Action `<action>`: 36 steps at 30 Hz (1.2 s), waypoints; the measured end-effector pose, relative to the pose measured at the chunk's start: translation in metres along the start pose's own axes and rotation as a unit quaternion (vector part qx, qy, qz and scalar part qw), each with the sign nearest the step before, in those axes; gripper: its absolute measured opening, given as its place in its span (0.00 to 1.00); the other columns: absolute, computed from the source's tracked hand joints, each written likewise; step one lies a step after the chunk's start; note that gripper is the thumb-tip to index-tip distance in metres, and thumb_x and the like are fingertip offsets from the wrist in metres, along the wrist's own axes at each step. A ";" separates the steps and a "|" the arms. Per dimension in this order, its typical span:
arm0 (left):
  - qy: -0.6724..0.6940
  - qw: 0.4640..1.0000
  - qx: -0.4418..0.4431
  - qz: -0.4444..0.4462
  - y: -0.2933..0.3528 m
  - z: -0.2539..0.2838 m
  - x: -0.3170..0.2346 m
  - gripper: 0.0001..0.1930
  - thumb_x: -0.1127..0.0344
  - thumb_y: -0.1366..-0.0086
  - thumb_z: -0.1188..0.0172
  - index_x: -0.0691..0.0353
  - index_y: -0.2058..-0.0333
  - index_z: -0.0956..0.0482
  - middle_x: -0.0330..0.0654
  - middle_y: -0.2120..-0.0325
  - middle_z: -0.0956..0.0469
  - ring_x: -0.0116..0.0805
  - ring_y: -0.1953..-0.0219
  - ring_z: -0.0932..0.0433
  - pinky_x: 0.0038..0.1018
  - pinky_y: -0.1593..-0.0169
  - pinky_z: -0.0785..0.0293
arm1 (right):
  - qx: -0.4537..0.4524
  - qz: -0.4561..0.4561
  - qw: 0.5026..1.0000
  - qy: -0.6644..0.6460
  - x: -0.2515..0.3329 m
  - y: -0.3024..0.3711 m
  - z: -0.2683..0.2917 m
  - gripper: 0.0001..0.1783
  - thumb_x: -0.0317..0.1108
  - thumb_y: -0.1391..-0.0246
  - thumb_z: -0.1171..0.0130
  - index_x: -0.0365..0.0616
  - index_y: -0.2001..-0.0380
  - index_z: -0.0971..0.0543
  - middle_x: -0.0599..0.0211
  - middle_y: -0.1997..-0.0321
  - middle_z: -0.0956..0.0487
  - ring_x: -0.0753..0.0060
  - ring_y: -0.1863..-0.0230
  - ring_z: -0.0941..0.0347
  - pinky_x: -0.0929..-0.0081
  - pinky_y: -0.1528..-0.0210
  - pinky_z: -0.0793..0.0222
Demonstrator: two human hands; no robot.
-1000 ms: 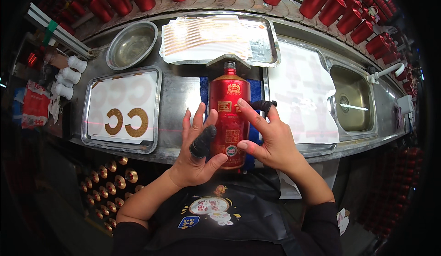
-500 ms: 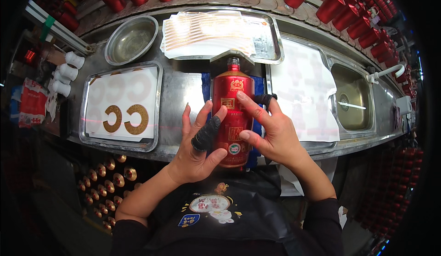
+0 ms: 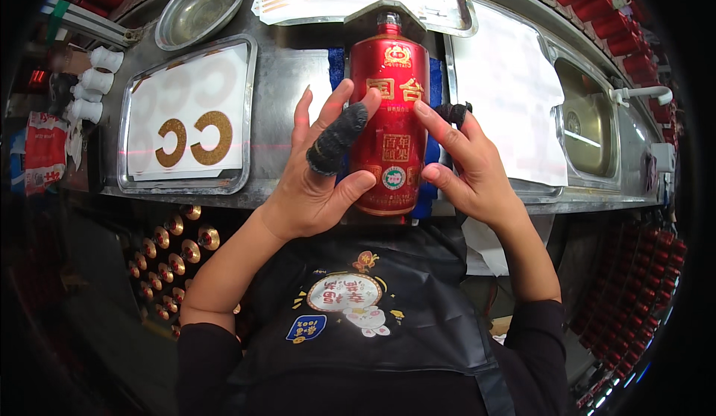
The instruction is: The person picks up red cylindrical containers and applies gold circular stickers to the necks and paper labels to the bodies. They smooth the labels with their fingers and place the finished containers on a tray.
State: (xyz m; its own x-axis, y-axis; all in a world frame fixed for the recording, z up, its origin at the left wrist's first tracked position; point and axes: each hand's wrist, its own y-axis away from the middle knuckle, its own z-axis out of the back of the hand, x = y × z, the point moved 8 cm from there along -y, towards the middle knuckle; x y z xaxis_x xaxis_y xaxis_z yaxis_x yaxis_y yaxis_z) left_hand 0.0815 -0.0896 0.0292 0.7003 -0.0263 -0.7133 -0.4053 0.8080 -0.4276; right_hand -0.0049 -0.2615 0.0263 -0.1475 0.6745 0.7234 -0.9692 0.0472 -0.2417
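Observation:
A red bottle [image 3: 391,125] with gold print and a clear neck lies on its back in front of me, neck pointing away. Its neck end rests in a notched metal holder [image 3: 358,26], and blue cloth [image 3: 337,67] shows at both sides. My left hand [image 3: 309,185] is spread along the bottle's left side, index fingertip over the gold print and thumb by the lower edge. Black wrapping covers part of that index finger. On the right side my right hand [image 3: 477,173] is open, index fingertip at the print and thumb near the edge. A black wrap covers one of its fingers too.
At left, a tray [image 3: 252,117] holds a white sheet with two gold C-shaped pieces [image 3: 212,138]. Behind are a metal bowl [image 3: 237,5] and a tray [image 3: 464,20] of striped sheets. A white sheet [image 3: 507,102] and a sink [image 3: 589,166] lie to the right.
The view has tilted, so the bench and bottle sit higher in the picture. Both hands have stayed beside the bottle, with the right hand's fingers now nearer its right edge.

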 end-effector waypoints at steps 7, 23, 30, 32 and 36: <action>-0.036 0.998 0.035 0.027 0.001 -0.007 0.002 0.36 0.51 0.31 0.40 0.51 0.29 0.43 0.45 0.29 0.37 0.49 0.23 0.51 0.59 0.27 0.73 | 0.075 -0.110 0.991 -0.004 -0.034 0.012 -0.008 0.45 0.60 0.45 0.36 0.73 0.26 0.39 0.60 0.63 0.32 0.62 0.68 0.33 0.66 0.62 0.32; -0.020 1.000 0.009 0.011 0.003 0.003 0.008 0.38 0.48 0.30 0.41 0.51 0.27 0.46 0.45 0.28 0.40 0.49 0.23 0.52 0.60 0.27 0.71 | 0.030 -0.075 0.993 0.089 -0.033 -0.009 0.009 0.57 0.73 0.60 0.35 0.73 0.26 0.40 0.60 0.68 0.35 0.63 0.72 0.35 0.63 0.67 0.33; -0.012 1.000 0.018 -0.003 0.002 -0.006 0.011 0.36 0.48 0.30 0.42 0.52 0.28 0.43 0.45 0.29 0.38 0.48 0.24 0.50 0.60 0.27 0.72 | 0.101 -0.087 0.986 0.102 0.011 -0.008 -0.001 0.49 0.65 0.52 0.33 0.69 0.27 0.36 0.54 0.57 0.30 0.53 0.64 0.29 0.60 0.56 0.30; -0.011 1.000 -0.002 -0.019 0.002 -0.007 0.009 0.36 0.48 0.29 0.43 0.53 0.28 0.42 0.45 0.29 0.38 0.48 0.23 0.51 0.61 0.27 0.72 | 0.120 -0.121 0.982 0.079 0.010 -0.009 -0.007 0.50 0.64 0.50 0.33 0.59 0.27 0.37 0.48 0.44 0.25 0.49 0.55 0.28 0.59 0.46 0.30; -0.013 1.000 -0.007 0.000 0.001 -0.010 0.011 0.34 0.48 0.29 0.44 0.51 0.29 0.42 0.45 0.28 0.39 0.47 0.23 0.53 0.63 0.28 0.71 | 0.116 -0.126 0.984 0.049 0.009 -0.011 -0.008 0.53 0.66 0.52 0.32 0.61 0.26 0.38 0.49 0.52 0.27 0.48 0.57 0.27 0.59 0.50 0.30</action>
State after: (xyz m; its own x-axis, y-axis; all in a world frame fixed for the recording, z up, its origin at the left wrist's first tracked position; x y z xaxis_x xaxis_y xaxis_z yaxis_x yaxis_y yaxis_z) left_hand 0.0828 -0.0950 0.0151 0.7153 -0.0115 -0.6987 -0.4129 0.7997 -0.4359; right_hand 0.0061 -0.2499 0.0299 0.1110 0.7315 0.6727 -0.9933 0.0590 0.0997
